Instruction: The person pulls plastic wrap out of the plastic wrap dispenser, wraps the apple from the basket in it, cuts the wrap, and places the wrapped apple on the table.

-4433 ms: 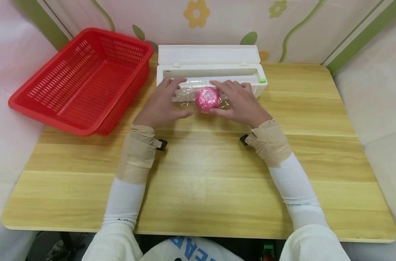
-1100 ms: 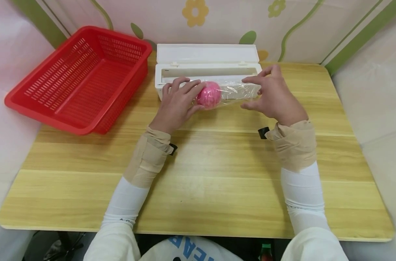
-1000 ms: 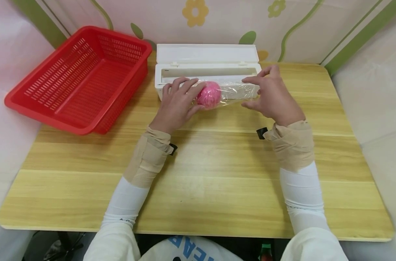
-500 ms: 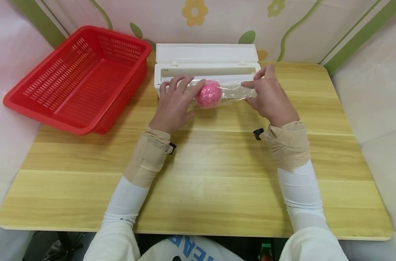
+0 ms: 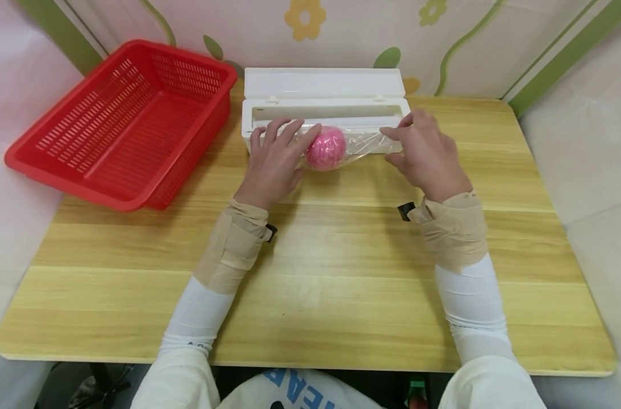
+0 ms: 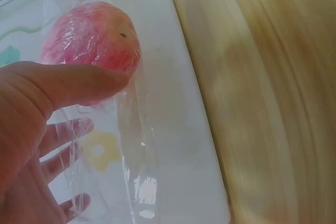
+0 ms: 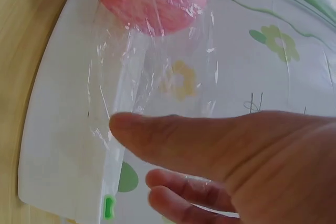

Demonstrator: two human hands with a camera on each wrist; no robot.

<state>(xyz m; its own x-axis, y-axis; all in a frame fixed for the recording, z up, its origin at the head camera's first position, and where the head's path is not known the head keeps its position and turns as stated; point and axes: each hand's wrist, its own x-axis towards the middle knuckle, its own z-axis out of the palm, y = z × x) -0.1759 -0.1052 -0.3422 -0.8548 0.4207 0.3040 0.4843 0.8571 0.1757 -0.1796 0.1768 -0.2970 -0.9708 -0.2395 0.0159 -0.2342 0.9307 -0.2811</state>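
A pinkish-red apple (image 5: pixel 326 148) is wrapped in clear cling film (image 5: pixel 367 142), in front of a white cling film dispenser (image 5: pixel 324 79) with its lid raised. My left hand (image 5: pixel 273 162) holds the apple from its left side; in the left wrist view the thumb (image 6: pixel 94 83) lies against the wrapped fruit and several fingers spread behind the film. My right hand (image 5: pixel 430 153) pinches the film's loose right end. The right wrist view shows the thumb (image 7: pixel 157 135) on the film, with the index fingertip hidden behind it.
At the back left of the wooden table (image 5: pixel 310 284) stands a red plastic basket (image 5: pixel 157 199) with slotted walls. A floral-printed curtain (image 5: pixel 356 34) hangs behind the dispenser. A green slider (image 7: pixel 109 206) sits on the dispenser's edge in the right wrist view.
Since the oldest frame, the right hand has moved from the apple out along the film to the right, and the left hand onto the apple. Lately the film's right end has gathered toward the right fingers.
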